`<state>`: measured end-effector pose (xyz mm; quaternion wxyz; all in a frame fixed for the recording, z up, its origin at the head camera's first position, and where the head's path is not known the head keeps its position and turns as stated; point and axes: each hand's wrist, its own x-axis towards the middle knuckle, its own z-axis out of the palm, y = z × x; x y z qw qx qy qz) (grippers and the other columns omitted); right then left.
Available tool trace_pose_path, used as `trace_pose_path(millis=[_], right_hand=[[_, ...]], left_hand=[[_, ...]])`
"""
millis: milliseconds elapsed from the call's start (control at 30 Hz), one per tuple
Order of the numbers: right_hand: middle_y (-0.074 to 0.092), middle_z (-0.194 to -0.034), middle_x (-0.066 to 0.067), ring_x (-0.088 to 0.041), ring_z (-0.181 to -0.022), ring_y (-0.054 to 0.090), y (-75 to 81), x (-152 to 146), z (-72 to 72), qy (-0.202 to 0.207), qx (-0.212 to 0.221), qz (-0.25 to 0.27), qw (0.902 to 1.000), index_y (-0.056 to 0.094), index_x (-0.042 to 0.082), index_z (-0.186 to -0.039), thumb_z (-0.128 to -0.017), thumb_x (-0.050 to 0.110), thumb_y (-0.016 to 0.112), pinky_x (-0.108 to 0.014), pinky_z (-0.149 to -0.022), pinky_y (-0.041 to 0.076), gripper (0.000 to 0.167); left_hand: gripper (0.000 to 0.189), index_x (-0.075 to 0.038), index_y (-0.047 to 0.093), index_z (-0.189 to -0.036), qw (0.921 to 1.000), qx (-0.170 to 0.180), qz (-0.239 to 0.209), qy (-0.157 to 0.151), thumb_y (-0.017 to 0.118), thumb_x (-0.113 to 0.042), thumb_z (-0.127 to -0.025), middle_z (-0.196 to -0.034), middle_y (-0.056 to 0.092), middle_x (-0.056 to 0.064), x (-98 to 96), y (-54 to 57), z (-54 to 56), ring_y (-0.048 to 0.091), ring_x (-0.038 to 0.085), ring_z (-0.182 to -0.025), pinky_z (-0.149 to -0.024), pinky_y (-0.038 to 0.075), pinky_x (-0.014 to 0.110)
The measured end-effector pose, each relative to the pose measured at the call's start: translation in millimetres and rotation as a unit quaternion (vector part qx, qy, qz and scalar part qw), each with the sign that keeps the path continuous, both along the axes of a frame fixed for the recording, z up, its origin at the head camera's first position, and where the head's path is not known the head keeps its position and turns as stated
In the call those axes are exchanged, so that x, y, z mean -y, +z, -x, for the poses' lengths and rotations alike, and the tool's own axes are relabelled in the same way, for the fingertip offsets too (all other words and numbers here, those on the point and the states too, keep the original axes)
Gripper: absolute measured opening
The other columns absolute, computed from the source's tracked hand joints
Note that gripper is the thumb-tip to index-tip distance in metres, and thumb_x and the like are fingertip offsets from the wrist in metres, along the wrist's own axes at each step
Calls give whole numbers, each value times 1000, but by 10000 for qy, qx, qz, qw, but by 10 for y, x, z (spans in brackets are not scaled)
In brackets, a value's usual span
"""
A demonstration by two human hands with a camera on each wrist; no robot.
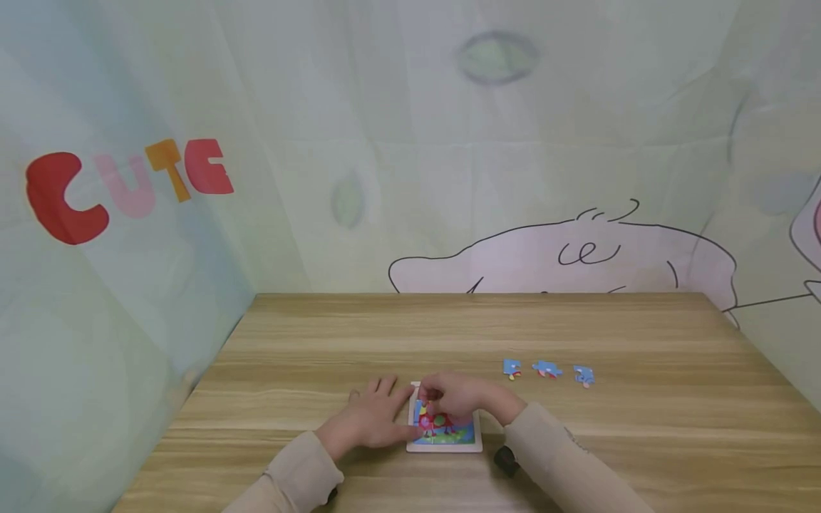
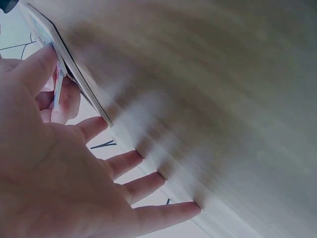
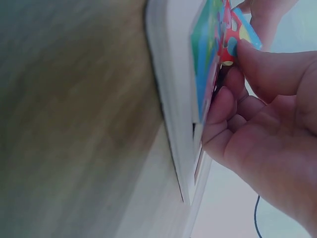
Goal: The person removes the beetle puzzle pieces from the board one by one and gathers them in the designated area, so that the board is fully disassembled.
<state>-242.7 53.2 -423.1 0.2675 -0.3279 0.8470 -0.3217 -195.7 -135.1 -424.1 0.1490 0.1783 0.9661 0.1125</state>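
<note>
A small jigsaw puzzle point(image 1: 449, 438) lies in a white-edged tray point(image 1: 442, 449) on the table, its picture red, green and blue. My right hand point(image 1: 457, 396) is over the tray's upper part. Between its thumb and fingers it pinches a puzzle piece point(image 3: 243, 33), red and blue with a yellow spot, tilted above the tray in the right wrist view. My left hand point(image 1: 375, 417) lies at the tray's left side with fingers spread, fingertips on the table and tray edge. Its thumb rests on the puzzle's left part. The right hand hides the upper part of the puzzle.
Three loose puzzle pieces stand apart in a row to the right: a left one point(image 1: 512, 368), a middle one point(image 1: 547, 368) and a right one point(image 1: 584, 375). The wooden table point(image 1: 308, 335) meets a printed cloth backdrop point(image 1: 301, 178) behind and at the left.
</note>
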Motion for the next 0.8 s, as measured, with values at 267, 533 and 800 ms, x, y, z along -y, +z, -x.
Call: trace_pose_path(millis=[267,533,800], right_hand=[[49,-76,2,-12,-68,47,-13,-13,13,-62,245,69,9997,55,6,-86,-92,-1,56,-22,-57,37,9],[49,-79,3,-12,-78,47,-7,-54,49,111,120,180,9997,56,8,-83,-92,1,57,-25,-68,38,12],[53,-80,5,-11,-78,49,-12,-87,78,150,164,274,9994,58,9,-86,-93,3,58,-27,-71,40,9]], left_hand=[[79,-12,44,-144,10000,42,-30,0,60,-60,-84,-150,32,23,-8,45,-11,27,47,-137,-97,23,77],[78,-12,44,-144,10000,47,36,6,61,-60,-84,-150,32,22,-17,58,-13,28,46,-137,-97,24,76],[79,-13,44,-144,10000,43,18,-22,60,-61,-83,-151,31,23,-10,35,-3,27,47,-137,-97,23,77]])
